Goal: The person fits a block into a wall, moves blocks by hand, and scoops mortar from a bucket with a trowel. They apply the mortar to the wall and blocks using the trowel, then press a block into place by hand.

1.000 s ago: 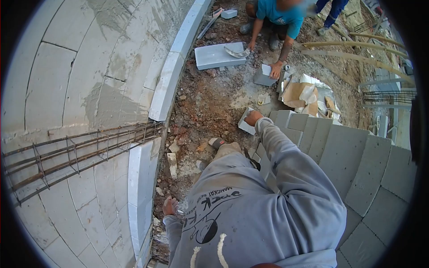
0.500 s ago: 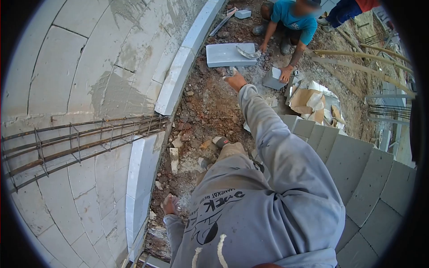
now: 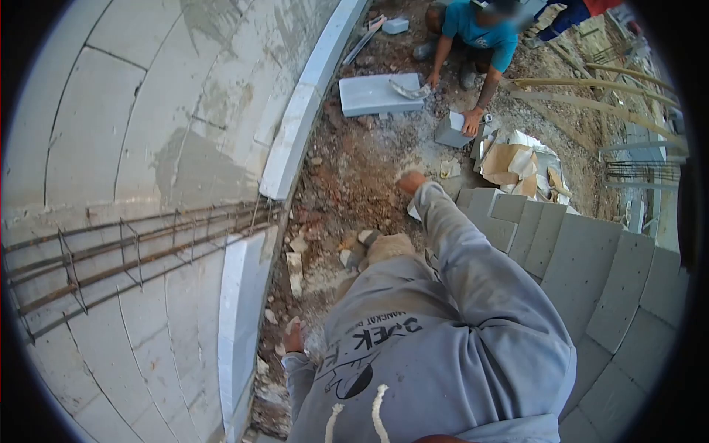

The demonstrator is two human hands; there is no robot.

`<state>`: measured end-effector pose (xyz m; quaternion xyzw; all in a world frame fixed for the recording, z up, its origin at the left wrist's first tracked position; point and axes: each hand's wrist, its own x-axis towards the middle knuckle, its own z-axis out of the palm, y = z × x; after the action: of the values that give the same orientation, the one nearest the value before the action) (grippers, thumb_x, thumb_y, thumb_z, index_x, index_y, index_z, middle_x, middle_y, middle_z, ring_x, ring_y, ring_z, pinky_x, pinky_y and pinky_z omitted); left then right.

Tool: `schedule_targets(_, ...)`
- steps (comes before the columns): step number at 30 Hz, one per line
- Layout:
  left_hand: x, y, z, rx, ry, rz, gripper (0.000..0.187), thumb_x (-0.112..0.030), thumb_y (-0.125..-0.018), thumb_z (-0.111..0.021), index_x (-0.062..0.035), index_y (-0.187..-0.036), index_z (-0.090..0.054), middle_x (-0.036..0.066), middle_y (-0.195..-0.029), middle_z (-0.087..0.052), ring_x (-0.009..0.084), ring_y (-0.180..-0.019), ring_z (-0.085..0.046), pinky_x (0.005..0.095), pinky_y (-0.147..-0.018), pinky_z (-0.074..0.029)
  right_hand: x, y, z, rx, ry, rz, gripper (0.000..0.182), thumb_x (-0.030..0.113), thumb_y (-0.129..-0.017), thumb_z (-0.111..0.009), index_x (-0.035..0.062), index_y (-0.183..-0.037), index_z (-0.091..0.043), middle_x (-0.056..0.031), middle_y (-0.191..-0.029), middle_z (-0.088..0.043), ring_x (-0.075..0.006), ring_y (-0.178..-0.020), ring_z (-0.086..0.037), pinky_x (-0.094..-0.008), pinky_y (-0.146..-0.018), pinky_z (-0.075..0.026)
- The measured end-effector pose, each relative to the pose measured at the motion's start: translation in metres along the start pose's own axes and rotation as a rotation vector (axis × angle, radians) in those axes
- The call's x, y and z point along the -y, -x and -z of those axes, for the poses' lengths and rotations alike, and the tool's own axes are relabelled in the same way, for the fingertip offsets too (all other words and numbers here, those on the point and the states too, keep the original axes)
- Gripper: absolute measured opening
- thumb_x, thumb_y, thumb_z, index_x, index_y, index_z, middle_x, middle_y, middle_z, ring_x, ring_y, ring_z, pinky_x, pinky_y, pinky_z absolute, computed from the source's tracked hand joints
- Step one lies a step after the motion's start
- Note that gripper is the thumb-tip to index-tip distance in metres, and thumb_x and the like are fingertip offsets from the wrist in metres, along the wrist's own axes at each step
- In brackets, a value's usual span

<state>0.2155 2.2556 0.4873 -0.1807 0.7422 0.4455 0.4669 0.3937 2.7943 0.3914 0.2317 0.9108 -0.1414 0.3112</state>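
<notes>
Head view, looking down. Our right hand point(image 3: 410, 181), at frame centre, hangs empty with fingers loosely curled above the rubble-strewn ground point(image 3: 347, 166), just beside the near end of the stacked grey blocks point(image 3: 561, 244) filling the right of the frame. Our left hand point(image 3: 293, 336), at lower centre, rests low near the white curb point(image 3: 240, 303); we cannot tell whether it is open or closed. At upper centre, a crouching person point(image 3: 476, 29) touches a small block point(image 3: 452, 131) beside a flat slab point(image 3: 377, 94).
</notes>
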Motion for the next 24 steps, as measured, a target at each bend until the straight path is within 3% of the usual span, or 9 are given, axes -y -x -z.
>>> schedule_targets(2, -0.011, -0.073, 0.009, 0.310, 0.147, -0.355, 0.038, -0.037, -0.082, -0.050, -0.0036, -0.098, -0.056, 0.004, -0.080, -0.057, 0.0165, -0.069, -0.052, 0.0299, -0.059, -0.041, -0.020, -0.005, -0.007, -0.014, 0.078, 0.032, 0.021, 0.015, -0.080, -0.052, 0.0070, -0.098, -0.060, -0.0109, -0.091, -0.061, -0.0282, -0.081, -0.060, -0.0380, -0.068, -0.050)
schedule_targets(3, -0.076, -0.061, -0.016, 0.144, -0.593, -0.537, 0.033, -0.036, -0.084, -0.049, -0.0035, -0.082, -0.055, 0.003, -0.074, -0.054, 0.0135, -0.064, -0.048, 0.0296, -0.058, -0.039, -0.031, -0.003, -0.012, -0.038, 0.048, 0.007, 0.021, 0.016, -0.080, -0.053, 0.0071, -0.097, -0.061, -0.0110, -0.092, -0.061, -0.0281, -0.080, -0.060, -0.0375, -0.070, -0.050)
schedule_targets(5, -0.169, -0.038, -0.071, -0.118, -0.647, -0.719, 0.035, -0.035, -0.083, -0.048, -0.0005, -0.082, -0.055, 0.006, -0.079, -0.056, 0.0174, -0.074, -0.051, 0.0302, -0.070, -0.040, -0.034, 0.012, -0.012, -0.029, -0.010, -0.011, 0.021, 0.016, -0.079, -0.054, 0.0071, -0.097, -0.061, -0.0111, -0.092, -0.061, -0.0279, -0.080, -0.060, -0.0370, -0.071, -0.050)
schedule_targets(7, -0.256, -0.028, -0.113, -0.209, -0.490, -0.792, 0.043, -0.029, -0.084, -0.048, 0.0033, -0.112, -0.050, 0.016, -0.111, -0.054, 0.0226, -0.103, -0.050, 0.0301, -0.089, -0.036, -0.038, 0.022, 0.050, 0.059, -0.796, -0.653, 0.023, 0.021, -0.077, -0.057, 0.0062, -0.094, -0.062, -0.0133, -0.092, -0.062, -0.0296, -0.079, -0.060, -0.0374, -0.071, -0.049)
schedule_targets(11, -0.425, 0.007, -0.192, -0.408, -0.683, -1.258, 0.033, -0.018, -0.085, -0.049, 0.0009, -0.112, -0.051, 0.013, -0.113, -0.053, 0.0219, -0.105, -0.049, 0.0323, -0.091, -0.036, -0.107, -0.087, -0.051, -0.096, -0.565, -0.360, 0.032, 0.033, -0.074, -0.057, 0.0042, -0.086, -0.064, -0.0194, -0.091, -0.060, -0.0341, -0.082, -0.058, -0.0398, -0.071, -0.047)
schedule_targets(12, -0.462, 0.012, -0.209, -0.515, -0.684, -1.346, 0.031, -0.015, -0.085, -0.049, 0.0013, -0.111, -0.051, 0.014, -0.114, -0.052, 0.0229, -0.106, -0.049, 0.0332, -0.092, -0.035, -0.092, -0.058, 0.050, 0.020, -0.717, -0.457, 0.034, 0.035, -0.074, -0.054, 0.0068, -0.091, -0.063, -0.0199, -0.098, -0.058, -0.0353, -0.089, -0.056, -0.0404, -0.076, -0.045)
schedule_targets(16, -0.588, -0.003, -0.279, -1.036, -0.927, -1.820, 0.035, -0.016, -0.084, -0.052, 0.0005, -0.115, -0.049, 0.015, -0.113, -0.052, 0.0278, -0.108, -0.046, 0.0346, -0.092, -0.034, -0.159, -0.207, 0.010, 0.175, -0.733, -0.385, 0.036, 0.033, -0.073, -0.053, 0.0095, -0.099, -0.061, -0.0204, -0.103, -0.056, -0.0363, -0.095, -0.054, -0.0408, -0.080, -0.043)
schedule_targets(22, -0.712, -0.100, -0.370, -1.533, -1.292, -1.708, 0.038, -0.028, -0.085, -0.050, -0.0140, -0.120, -0.048, 0.016, -0.128, -0.037, 0.0285, -0.119, -0.035, 0.0458, -0.094, -0.029, -0.243, -0.376, 0.072, 0.320, -0.848, -0.373, 0.046, 0.024, -0.069, -0.055, -0.0009, -0.107, -0.051, -0.0224, -0.111, -0.051, -0.0343, -0.102, -0.050, -0.0396, -0.088, -0.040)
schedule_targets(24, -0.738, -0.126, -0.342, -1.999, -1.677, -1.333, 0.041, -0.037, -0.084, -0.050, -0.0144, -0.119, -0.049, 0.016, -0.125, -0.041, 0.0313, -0.111, -0.043, 0.0418, -0.092, -0.032, -0.268, -0.434, 0.073, 0.221, -0.797, -0.378, 0.048, 0.023, -0.068, -0.057, 0.0005, -0.110, -0.049, -0.0216, -0.115, -0.048, -0.0341, -0.104, -0.048, -0.0393, -0.089, -0.040)
